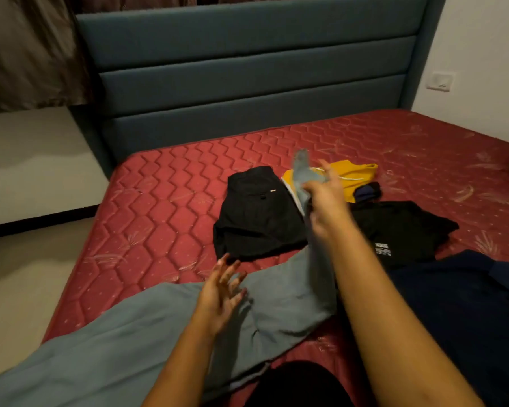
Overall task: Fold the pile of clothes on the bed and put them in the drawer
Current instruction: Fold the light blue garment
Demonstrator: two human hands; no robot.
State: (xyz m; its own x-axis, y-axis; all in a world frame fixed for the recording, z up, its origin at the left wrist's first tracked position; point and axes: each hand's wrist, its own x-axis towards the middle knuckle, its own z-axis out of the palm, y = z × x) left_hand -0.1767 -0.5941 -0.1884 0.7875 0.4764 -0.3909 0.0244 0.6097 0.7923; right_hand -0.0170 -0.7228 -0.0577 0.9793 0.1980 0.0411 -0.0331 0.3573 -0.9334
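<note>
Now the right hand (pixel 326 204) pinches the long grey-blue cloth trousers (pixel 147 327), lying at seven o'clock on the red quilted bed (pixel 159 201); the left hand (pixel 221 292), fingers (pixel 229 267) spread, should pin the fold line flat

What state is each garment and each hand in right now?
grey garment: spread over the mattress, one end lifted
right hand: holds that lifted end
left hand: open, fingers spread over the grey garment
black trousers: folded, lying flat
yellow garment: bunched, unfolded
black T-shirt: loose, unfolded
navy garment: spread out, unfolded
</note>
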